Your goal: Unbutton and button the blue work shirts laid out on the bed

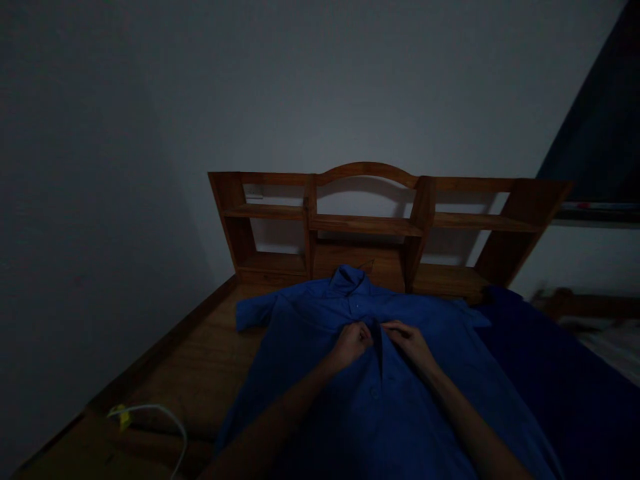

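A blue short-sleeved shirt [310, 380] lies spread out, front up, with its collar toward the wooden shelf unit. Its front gapes below the upper chest, and a button shows lower down the front. My left hand [353, 341] pinches the left edge of the gap, fingers curled. On the other edge, my right hand [407, 339] grips the cloth between thumb and fingertips. Both hands are close together over the chest. Whether a button is between the fingers is too dark to tell.
A wooden shelf unit [367, 225] stands behind the collar against the grey wall [150, 133]. Dark blue cloth [565, 373] lies at the right. A white cable [165, 408] with a yellow tag curves over the wooden surface [200, 360] at lower left.
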Demonstrator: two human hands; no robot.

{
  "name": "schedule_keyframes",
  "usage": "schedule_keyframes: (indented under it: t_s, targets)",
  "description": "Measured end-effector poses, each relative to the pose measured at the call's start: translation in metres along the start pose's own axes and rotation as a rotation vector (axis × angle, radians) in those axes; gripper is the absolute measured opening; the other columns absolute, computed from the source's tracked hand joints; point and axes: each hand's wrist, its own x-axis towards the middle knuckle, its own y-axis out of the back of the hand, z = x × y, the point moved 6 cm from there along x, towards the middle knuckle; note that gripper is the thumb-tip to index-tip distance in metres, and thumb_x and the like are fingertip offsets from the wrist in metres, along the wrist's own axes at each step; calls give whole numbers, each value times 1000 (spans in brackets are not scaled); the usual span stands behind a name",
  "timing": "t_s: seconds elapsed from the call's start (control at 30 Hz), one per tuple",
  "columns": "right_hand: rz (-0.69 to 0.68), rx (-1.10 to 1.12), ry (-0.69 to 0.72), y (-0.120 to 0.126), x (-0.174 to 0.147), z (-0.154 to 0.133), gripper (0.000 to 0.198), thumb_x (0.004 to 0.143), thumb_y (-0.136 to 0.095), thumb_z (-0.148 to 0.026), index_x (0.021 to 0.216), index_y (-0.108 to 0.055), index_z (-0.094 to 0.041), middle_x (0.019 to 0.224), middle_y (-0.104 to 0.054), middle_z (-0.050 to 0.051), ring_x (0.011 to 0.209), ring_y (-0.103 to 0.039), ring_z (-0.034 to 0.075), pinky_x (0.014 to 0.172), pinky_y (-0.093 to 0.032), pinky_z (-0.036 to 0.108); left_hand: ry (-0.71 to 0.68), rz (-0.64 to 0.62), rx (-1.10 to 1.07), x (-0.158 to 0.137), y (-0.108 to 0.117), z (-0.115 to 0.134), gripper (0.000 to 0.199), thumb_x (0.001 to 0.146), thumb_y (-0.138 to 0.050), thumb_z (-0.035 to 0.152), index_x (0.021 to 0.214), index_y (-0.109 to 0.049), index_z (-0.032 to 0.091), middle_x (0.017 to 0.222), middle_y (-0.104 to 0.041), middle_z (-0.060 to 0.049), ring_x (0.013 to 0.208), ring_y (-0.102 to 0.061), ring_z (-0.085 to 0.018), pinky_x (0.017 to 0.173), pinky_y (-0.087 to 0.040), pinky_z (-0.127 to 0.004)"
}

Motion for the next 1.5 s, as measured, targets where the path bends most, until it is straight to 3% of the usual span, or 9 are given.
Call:
schedule_keyframes:
  t_s: [0.23,0.43,0.8,1.1,1.5]
  targets:
    - [7,-38,75,-1,-2,-15,26,74,-61,-38,91,-70,-20,97,-64,4,80,-58,16,72,-45,27,21,101,-186,7,-1,2,7,78,-48,20,83,-52,19,64,-56,3,52,-53,-10,50,-40,-20]
    - [14,-93,123,-2,-3,-19,27,76,-60,-39,93,-70,-22,99,-63,5,84,-58,16,76,-46,29,28,80,-364,-3,-1,2,9,75,-55,22,81,-51,17,67,-55,2,56,-56,-10,52,-43,-20]
    - [33,-93,145,-7,-3,-14,24,78,-59,-35,95,-69,-21,100,-62,6,87,-59,17,79,-47,29,84,137,-393,-5,5,11,16,74,-56,20,87,-62,13,80,-65,-6,62,-60,-12,59,-50,-23]
    - [54,-164,158,-9,-5,-18,23,79,-59,-36,94,-69,-23,95,-65,4,78,-60,16,72,-48,27,74,149,-350,-9,9,11,19,68,-62,14,86,-66,15,82,-68,-6,74,-64,-15,70,-50,-24]
    - [31,-194,172,-12,-6,-21,21,79,-59,-35,92,-68,-21,94,-63,4,71,-58,13,66,-45,25,40,208,-256,-11,10,11,15,69,-60,14,83,-66,17,82,-68,-4,75,-64,-15,71,-49,-23]
